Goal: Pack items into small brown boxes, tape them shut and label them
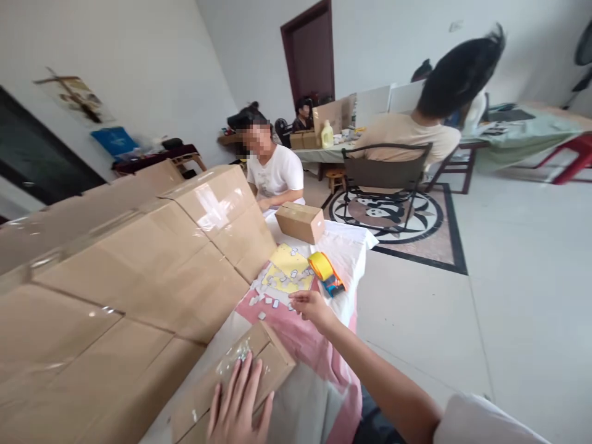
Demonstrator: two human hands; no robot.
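Observation:
My left hand (240, 401) lies flat on the top of a long cardboard box (272, 361), fingers stretched out over its taped seam. Over the table my right hand (312, 307) has thumb and fingertips pinched together; whatever is between them is too small to make out. Just beyond those fingertips lies a yellow sheet (289, 262) with small white labels on it. Several loose white labels (275, 303) are scattered on the pink cloth. A tape dispenser (327, 274) with a yellow roll rests to the right of the sheet.
A wall of large taped cardboard cartons (185, 259) borders the table on the left. Another closed small box (300, 222) stands at the far end, near a seated person in a white shirt (277, 172). Someone else sits on a dark chair (388, 169) farther back.

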